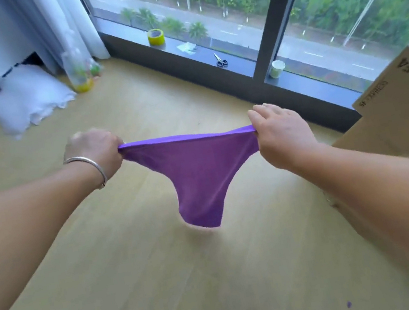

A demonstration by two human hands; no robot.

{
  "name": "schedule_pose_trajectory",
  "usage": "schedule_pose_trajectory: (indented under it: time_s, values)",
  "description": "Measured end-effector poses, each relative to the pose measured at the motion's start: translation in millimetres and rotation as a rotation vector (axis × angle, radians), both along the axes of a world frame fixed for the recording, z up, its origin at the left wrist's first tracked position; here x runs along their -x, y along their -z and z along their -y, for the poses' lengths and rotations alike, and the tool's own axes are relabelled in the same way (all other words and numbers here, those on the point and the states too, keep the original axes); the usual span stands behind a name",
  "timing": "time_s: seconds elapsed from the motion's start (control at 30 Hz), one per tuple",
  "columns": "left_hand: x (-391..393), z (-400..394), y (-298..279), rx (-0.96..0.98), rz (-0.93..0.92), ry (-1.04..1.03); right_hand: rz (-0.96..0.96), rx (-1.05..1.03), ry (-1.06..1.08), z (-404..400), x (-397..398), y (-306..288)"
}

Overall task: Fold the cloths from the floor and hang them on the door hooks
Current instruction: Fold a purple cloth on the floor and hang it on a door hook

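Purple cloth (196,175) held spread in the air above the wooden floor (110,280), at the centre of the view. The left hand (96,153), at 9 o'clock of the cloth and wearing a silver bangle (90,166), pinches one end of the upper edge with curled fingers; the right hand (280,133), at 3 o'clock, pinches the other end. The hands are well apart, so the top edge runs taut between them while the body of the cloth narrows and hangs free toward 6 o'clock, clear of the floor. Judged step: the cloth is lifted and opened out, folding not yet begun. The next move would call for bringing the two pinched ends together so the cloth doubles over, then carrying it to the door hooks, which are not in view. Surroundings: window sill (236,61) at 12 to 1 o'clock bearing a yellow tape roll (155,37), scissors (220,59) and a paper cup (277,68); cardboard box (397,126) at 3 o'clock; white cushion (24,99) at 10 o'clock.
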State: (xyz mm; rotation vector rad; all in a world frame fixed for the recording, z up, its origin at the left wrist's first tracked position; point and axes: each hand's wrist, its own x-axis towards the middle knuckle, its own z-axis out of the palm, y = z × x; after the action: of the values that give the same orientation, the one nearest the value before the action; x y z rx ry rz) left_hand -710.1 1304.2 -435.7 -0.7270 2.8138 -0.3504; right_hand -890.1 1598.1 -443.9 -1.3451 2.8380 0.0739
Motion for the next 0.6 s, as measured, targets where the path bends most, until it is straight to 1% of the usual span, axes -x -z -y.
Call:
schedule_pose_trajectory:
  time_s: [0.13,0.27,0.43,0.53,0.6]
  values:
    - [-66,0,-12,0.024,-0.045,0.008,0.018,0.024,-0.141,10,-27,-4]
    - [-128,-27,9,0.005,-0.011,-0.073,0.141,0.015,-0.232,-13,-61,27]
    - [-200,-83,74,-0.055,0.047,-0.124,0.313,-0.064,-0.329,-65,-110,95]
    - [-241,-124,127,-0.164,0.056,-0.169,0.382,-0.152,-0.347,-102,-138,140]
    - [-265,-153,160,-0.231,0.096,-0.165,0.425,-0.204,-0.355,-126,-157,170]
